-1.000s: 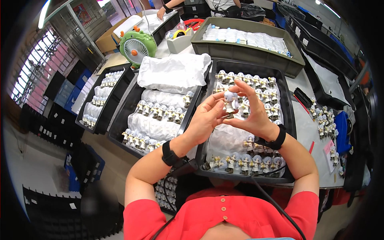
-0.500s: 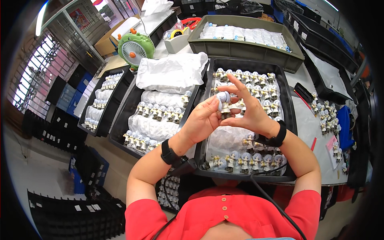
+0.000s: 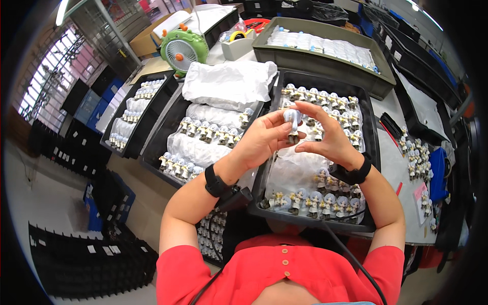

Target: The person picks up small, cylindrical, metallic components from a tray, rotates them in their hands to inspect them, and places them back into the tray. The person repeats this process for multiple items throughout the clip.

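Note:
A small figurine [image 3: 292, 120] with pale lilac hair, its back turned up, is pinched between thumb and fingers of my left hand [image 3: 263, 137]. Close on its right, my right hand [image 3: 333, 136] curves with thumb and index finger spread apart, and I see nothing gripped in it. Both hands are above a black tray [image 3: 258, 190] where several like figurines [image 3: 328, 204] lie in rows on white wrapping sheets [image 3: 290, 173]. To the left, a second black tray [image 3: 147, 161] holds more rows of figurines [image 3: 208, 131], with a folded white sheet [image 3: 226, 84] across its far end.
A green fan [image 3: 184, 52] and a tape dispenser [image 3: 239, 47] stand at the back, beside an olive bin [image 3: 325, 63]. Loose figurines [image 3: 418, 157] cluster at right, near a blue box [image 3: 438, 173] and a red pen [image 3: 389, 133]. Another black tray [image 3: 136, 132] is far left.
The figurine has been turned so that its back hair shows. My right hand's fingers have shifted slightly away from it. The whole view has moved a little.

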`<action>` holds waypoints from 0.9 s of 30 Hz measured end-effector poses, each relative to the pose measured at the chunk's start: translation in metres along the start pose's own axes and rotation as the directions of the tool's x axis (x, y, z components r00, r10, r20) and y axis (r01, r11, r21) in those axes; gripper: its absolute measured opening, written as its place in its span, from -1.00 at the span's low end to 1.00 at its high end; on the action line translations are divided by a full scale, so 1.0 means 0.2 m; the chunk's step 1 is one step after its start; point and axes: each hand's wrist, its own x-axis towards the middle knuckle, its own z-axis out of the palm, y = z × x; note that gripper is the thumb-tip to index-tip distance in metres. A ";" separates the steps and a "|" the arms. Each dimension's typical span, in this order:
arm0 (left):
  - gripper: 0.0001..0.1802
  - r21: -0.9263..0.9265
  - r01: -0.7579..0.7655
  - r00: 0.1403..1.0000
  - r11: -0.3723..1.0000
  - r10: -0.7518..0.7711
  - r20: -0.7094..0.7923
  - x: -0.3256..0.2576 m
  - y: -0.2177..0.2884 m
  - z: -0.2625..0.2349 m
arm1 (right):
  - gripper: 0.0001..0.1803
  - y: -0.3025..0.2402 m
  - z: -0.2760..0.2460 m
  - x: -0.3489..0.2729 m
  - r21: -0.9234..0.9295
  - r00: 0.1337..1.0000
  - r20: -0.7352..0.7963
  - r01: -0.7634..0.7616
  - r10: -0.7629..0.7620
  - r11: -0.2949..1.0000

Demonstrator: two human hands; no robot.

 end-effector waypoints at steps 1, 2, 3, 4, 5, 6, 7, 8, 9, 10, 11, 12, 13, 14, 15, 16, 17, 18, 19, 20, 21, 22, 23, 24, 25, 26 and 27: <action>-0.55 0.039 0.020 0.999 0.999 -0.019 -0.039 0.00 0.03 -0.03 | -0.10 0.00 0.00 0.00 -0.025 1.000 -0.004 -0.001 0.001 1.000; -0.63 0.092 0.048 0.994 0.995 -0.039 -0.100 0.00 0.07 -0.06 | -0.11 0.02 -0.01 0.00 -0.003 1.000 -0.012 -0.003 0.003 1.000; -0.63 0.190 0.063 0.983 0.980 -0.028 -0.179 0.01 0.12 -0.08 | -0.14 0.02 -0.02 0.00 -0.027 0.999 -0.034 -0.029 0.028 0.999; -0.62 0.364 0.085 0.956 0.928 0.027 -0.292 0.03 0.15 -0.16 | -0.17 0.02 -0.03 0.00 -0.047 0.998 -0.049 -0.048 0.045 0.998; -0.62 0.522 0.132 0.914 0.843 0.100 -0.394 0.04 0.16 -0.26 | -0.20 0.01 -0.03 0.01 -0.062 0.996 -0.065 -0.064 0.060 0.996; -0.60 0.582 0.181 0.897 0.793 0.110 -0.429 0.06 0.18 -0.35 | -0.23 0.02 -0.04 0.00 -0.071 0.994 -0.076 -0.078 0.073 0.994; -0.59 0.637 0.230 0.877 0.735 0.127 -0.464 0.06 0.20 -0.44 | -0.25 0.03 -0.04 0.01 -0.079 0.993 -0.086 -0.088 0.081 0.993; -0.58 0.710 0.314 0.854 0.630 0.140 -0.501 0.07 0.21 -0.54 | -0.28 0.04 -0.04 0.01 -0.087 0.991 -0.099 -0.098 0.090 0.991; -0.58 0.761 0.398 0.826 0.512 0.162 -0.540 0.08 0.20 -0.65 | -0.30 0.05 -0.04 0.02 -0.089 0.991 -0.090 -0.107 0.099 0.990; -0.58 0.793 0.473 0.803 0.385 0.183 -0.567 0.10 0.18 -0.73 | -0.32 0.06 -0.05 0.02 -0.098 0.990 -0.088 -0.123 0.114 0.988; -0.59 0.812 0.507 0.791 0.288 0.218 -0.571 0.12 0.17 -0.77 | -0.34 0.07 -0.05 0.02 -0.109 0.988 -0.083 -0.141 0.132 0.984; -0.60 0.821 0.540 0.780 0.188 0.255 -0.571 0.14 0.16 -0.80 | -0.37 0.08 -0.04 0.02 -0.098 0.986 -0.103 -0.137 0.127 0.986; -0.61 0.818 0.569 0.770 0.087 0.291 -0.567 0.16 0.15 -0.83 | -0.39 0.08 -0.05 0.02 -0.101 0.985 -0.097 -0.152 0.143 0.983; -0.64 0.824 0.562 0.783 0.066 0.276 -0.557 0.19 0.12 -0.88 | -0.41 0.09 -0.05 0.02 -0.105 0.982 -0.092 -0.173 0.163 0.979; -0.68 0.828 0.559 0.791 0.051 0.267 -0.550 0.19 0.10 -0.92 | -0.43 0.09 -0.05 0.02 -0.108 0.981 -0.079 -0.187 0.179 0.976; -0.71 0.831 0.555 0.799 0.036 0.257 -0.544 0.19 0.09 -0.97 | -0.45 0.09 -0.05 0.03 -0.131 0.982 -0.070 -0.184 0.176 0.974; -0.71 0.813 0.580 0.793 0.060 0.187 -0.580 0.21 0.10 -0.95 | -0.47 0.10 -0.06 0.02 -0.155 0.981 -0.071 -0.192 0.183 0.969; -0.70 0.792 0.606 0.783 0.082 0.114 -0.611 0.22 0.12 -0.94 | -0.50 0.12 -0.06 0.01 -0.180 0.979 -0.072 -0.199 0.189 0.963; -0.70 0.768 0.632 0.769 0.100 0.041 -0.638 0.22 0.14 -0.93 | -0.49 0.15 -0.07 0.00 -0.222 0.978 -0.045 -0.209 0.204 0.952; -0.72 0.774 0.620 0.776 0.128 0.044 -0.629 0.21 0.15 -0.92 | -0.49 0.19 -0.08 -0.01 -0.263 0.976 -0.022 -0.216 0.218 0.940; -0.72 0.770 0.623 0.773 0.134 0.045 -0.633 0.21 0.15 -0.91 | -0.49 0.22 -0.09 -0.02 -0.303 0.972 0.001 -0.223 0.234 0.927; -0.72 0.767 0.626 0.770 0.140 0.046 -0.637 0.21 0.15 -0.89 | -0.48 0.24 -0.10 -0.03 -0.339 0.968 0.026 -0.226 0.249 0.913; -0.71 0.763 0.629 0.766 0.147 0.050 -0.641 0.20 0.16 -0.88 | -0.49 0.25 -0.10 -0.05 -0.413 0.956 0.052 -0.244 0.290 0.877; -0.69 0.780 0.606 0.786 0.155 0.029 -0.617 0.19 0.16 -0.89 | -0.51 0.25 -0.10 -0.06 -0.485 0.940 0.074 -0.258 0.333 0.835; -0.67 0.769 0.588 0.793 0.251 0.012 -0.609 0.18 0.16 -0.90 | -0.52 0.26 -0.10 -0.07 -0.555 0.922 0.092 -0.267 0.377 0.788; -0.65 0.750 0.565 0.799 0.344 -0.001 -0.601 0.17 0.17 -0.93 | -0.45 0.29 -0.09 -0.09 -0.600 0.927 0.092 -0.239 0.363 0.763; -0.63 0.723 0.538 0.806 0.434 -0.013 -0.592 0.16 0.17 -0.96 | -0.42 0.30 -0.08 -0.10 -0.637 0.917 0.098 -0.241 0.387 0.732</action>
